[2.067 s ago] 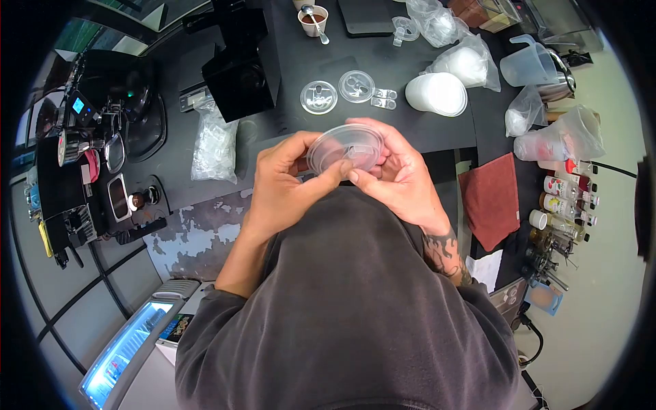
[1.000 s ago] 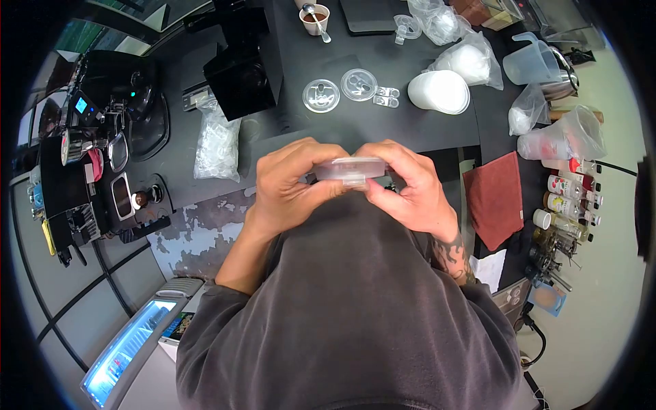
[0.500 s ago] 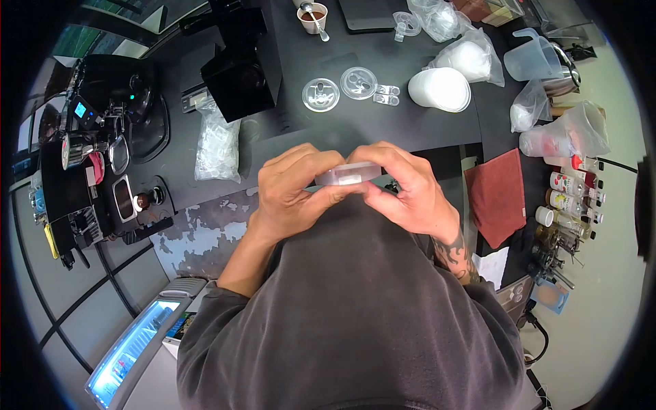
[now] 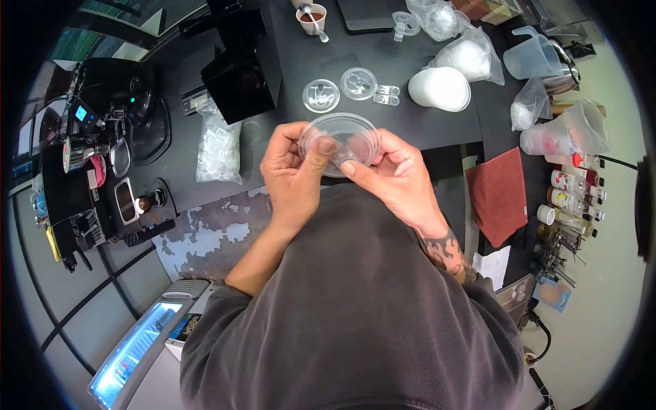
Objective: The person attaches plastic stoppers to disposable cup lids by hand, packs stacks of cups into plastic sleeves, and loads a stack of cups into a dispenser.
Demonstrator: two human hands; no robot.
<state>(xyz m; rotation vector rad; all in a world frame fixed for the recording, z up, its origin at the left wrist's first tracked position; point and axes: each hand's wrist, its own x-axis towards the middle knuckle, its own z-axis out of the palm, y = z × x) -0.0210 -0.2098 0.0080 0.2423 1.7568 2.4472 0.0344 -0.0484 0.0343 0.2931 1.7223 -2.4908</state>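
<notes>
A round clear plastic lid (image 4: 342, 124) is held up close to my body, its flat face turned toward the camera. My left hand (image 4: 295, 171) grips its left side, the thumb across the face and the fingers behind. On the other side my right hand (image 4: 400, 174) pinches the lid, thumb at the lower middle. Just beyond it on the dark table lie two more clear lids, one on the left (image 4: 320, 96) and one on the right (image 4: 359, 83). Small clear plastic tabs (image 4: 387, 95) lie beside the right one.
A white tub (image 4: 439, 89) stands at the right, near bagged white items (image 4: 471, 56). A paper cup with a spoon (image 4: 311, 20) is at the back. A plastic bag (image 4: 219, 147) and a black box (image 4: 240, 85) are at the left; a brown cloth (image 4: 497, 198) lies right.
The lid has been tilted from edge-on to face the camera. Both thumbs now rest on its face, and my hands have shifted slightly.
</notes>
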